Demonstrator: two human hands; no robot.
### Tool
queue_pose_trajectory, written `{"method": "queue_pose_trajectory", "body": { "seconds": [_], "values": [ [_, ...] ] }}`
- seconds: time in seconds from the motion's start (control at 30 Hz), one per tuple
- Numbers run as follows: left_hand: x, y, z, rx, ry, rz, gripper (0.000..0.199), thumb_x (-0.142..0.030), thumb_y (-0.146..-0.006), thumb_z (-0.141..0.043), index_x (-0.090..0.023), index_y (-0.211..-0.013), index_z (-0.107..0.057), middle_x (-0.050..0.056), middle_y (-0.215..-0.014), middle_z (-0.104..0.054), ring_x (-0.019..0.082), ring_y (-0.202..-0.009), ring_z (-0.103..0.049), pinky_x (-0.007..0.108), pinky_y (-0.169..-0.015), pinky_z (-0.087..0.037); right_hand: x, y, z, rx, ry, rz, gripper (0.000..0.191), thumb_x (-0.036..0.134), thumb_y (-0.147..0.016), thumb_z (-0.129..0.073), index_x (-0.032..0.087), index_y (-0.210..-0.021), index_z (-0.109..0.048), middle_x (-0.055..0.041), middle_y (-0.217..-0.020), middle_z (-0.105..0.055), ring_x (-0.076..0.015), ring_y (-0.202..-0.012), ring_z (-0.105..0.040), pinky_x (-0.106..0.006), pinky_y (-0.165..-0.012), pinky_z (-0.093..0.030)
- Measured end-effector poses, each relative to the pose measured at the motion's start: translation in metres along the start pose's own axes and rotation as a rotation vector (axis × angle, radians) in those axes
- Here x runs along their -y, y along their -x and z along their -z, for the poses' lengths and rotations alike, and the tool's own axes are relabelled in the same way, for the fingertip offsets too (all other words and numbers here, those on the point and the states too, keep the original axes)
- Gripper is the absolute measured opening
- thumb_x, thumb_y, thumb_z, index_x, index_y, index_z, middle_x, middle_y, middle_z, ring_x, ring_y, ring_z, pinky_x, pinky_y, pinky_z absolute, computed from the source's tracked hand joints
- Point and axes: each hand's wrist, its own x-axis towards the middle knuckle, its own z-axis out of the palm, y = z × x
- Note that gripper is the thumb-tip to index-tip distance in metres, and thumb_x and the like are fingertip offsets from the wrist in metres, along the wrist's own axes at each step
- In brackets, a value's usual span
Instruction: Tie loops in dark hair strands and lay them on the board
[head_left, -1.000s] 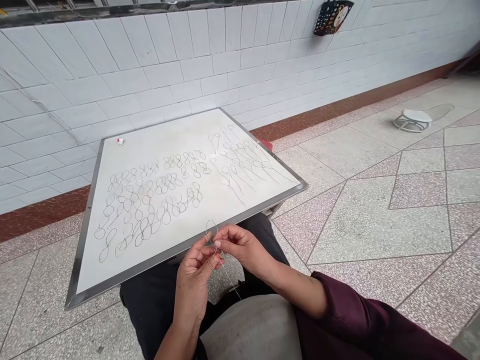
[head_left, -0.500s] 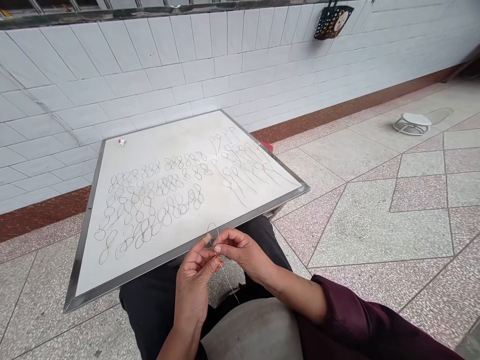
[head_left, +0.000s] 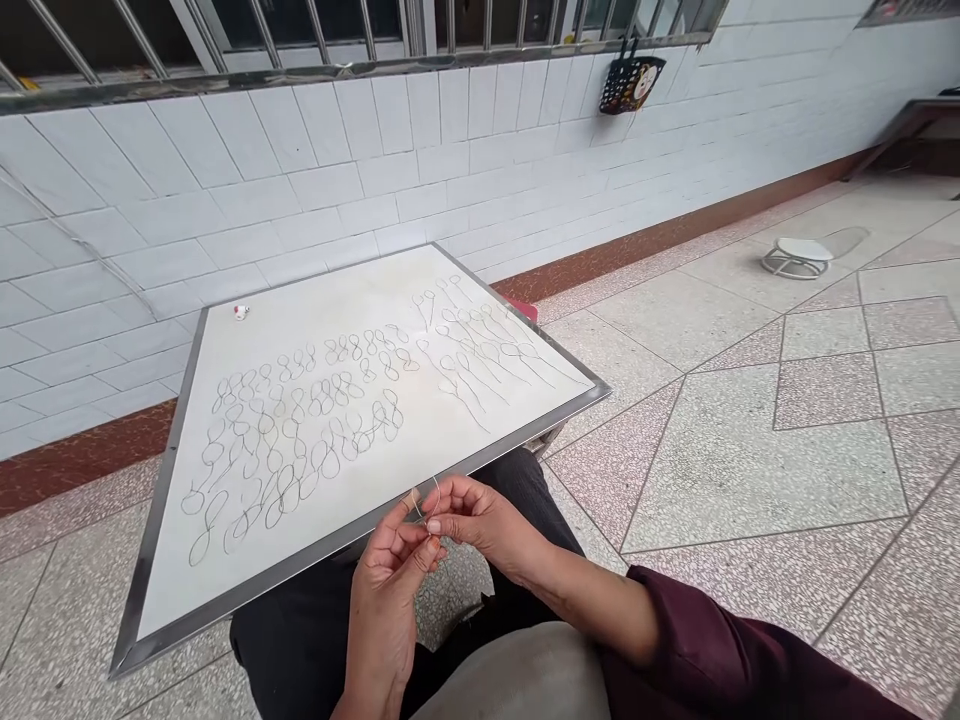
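Observation:
A thin, pale wire loop rises between my two hands, just off the near edge of the board. My left hand pinches the wire below the loop with thumb and fingers. From the right, my right hand grips it too, thumb and forefinger closed near the left fingertips. The exact crossing point of the wire is hidden by the fingers. On the white board lie several rows of figure-eight wire loops. To their right are several single loops with long straight tails.
The metal-edged board stands against a white tiled wall. A tiny white-and-red figure sits at its far left corner. One dotted bag hangs from the window bars. On the terrazzo floor at right stands a low round stool.
The view has tilted up, so the board and hands sit lower. My hands keep their pinch; the loop pokes out less above the fingers, and the tail below is no longer visible.

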Motion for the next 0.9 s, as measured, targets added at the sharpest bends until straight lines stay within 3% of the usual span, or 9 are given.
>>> {"method": "queue_pose_trajectory", "body": {
  "seconds": [0.3, 0.43, 0.6, 0.73, 0.9],
  "values": [
    [-0.007, 0.000, -0.002, -0.036, -0.023, 0.020, 0.060, -0.033, -0.067, -0.087, -0.025, -0.125, -0.072, -0.003, -0.068, -0.059, 0.014, -0.064, -0.055, 0.028, -0.069, -0.049, 0.001, 0.002, 0.001, -0.055, 0.040, -0.045, 0.030, 0.040, -0.075, -0.085, 0.016, -0.087, -0.072, 0.0032, -0.076, -0.064, -0.0061, -0.061, -0.051, -0.020, -0.058, -0.036],
    [-0.005, -0.002, 0.001, -0.022, -0.002, 0.052, 0.061, -0.034, -0.066, -0.088, -0.025, -0.124, -0.071, -0.003, -0.069, -0.060, 0.014, -0.067, -0.056, 0.028, -0.073, -0.050, -0.001, -0.001, 0.001, -0.065, 0.017, -0.047, 0.033, 0.037, -0.071, -0.089, 0.016, -0.090, -0.072, 0.0024, -0.080, -0.066, -0.0063, -0.063, -0.053, -0.020, -0.057, -0.035],
    [0.003, -0.008, 0.007, -0.046, 0.063, 0.140, 0.067, -0.038, -0.060, -0.093, -0.026, -0.122, -0.071, -0.004, -0.071, -0.059, 0.013, -0.066, -0.054, 0.029, -0.074, -0.050, 0.000, -0.005, -0.002, -0.072, 0.015, -0.072, 0.039, 0.037, -0.062, -0.093, 0.015, -0.086, -0.070, 0.0048, -0.068, -0.062, -0.0066, -0.058, -0.053, -0.020, -0.054, -0.033],
    [0.007, -0.011, 0.008, -0.029, 0.078, 0.144, 0.069, -0.038, -0.055, -0.095, -0.026, -0.119, -0.073, -0.003, -0.074, -0.061, 0.013, -0.066, -0.054, 0.026, -0.069, -0.049, 0.001, -0.005, -0.005, -0.085, -0.014, -0.074, 0.043, 0.038, -0.058, -0.095, 0.015, -0.082, -0.068, 0.0051, -0.064, -0.062, -0.0075, -0.057, -0.054, -0.021, -0.055, -0.036],
    [0.011, -0.012, 0.010, -0.038, 0.116, 0.137, 0.065, -0.037, -0.058, -0.094, -0.026, -0.118, -0.073, -0.002, -0.077, -0.062, 0.013, -0.069, -0.056, 0.026, -0.069, -0.048, -0.002, -0.006, -0.008, -0.110, -0.051, -0.041, 0.043, 0.037, -0.056, -0.096, 0.014, -0.080, -0.067, 0.0030, -0.068, -0.065, -0.0090, -0.059, -0.058, -0.022, -0.057, -0.042]
  ]
}}
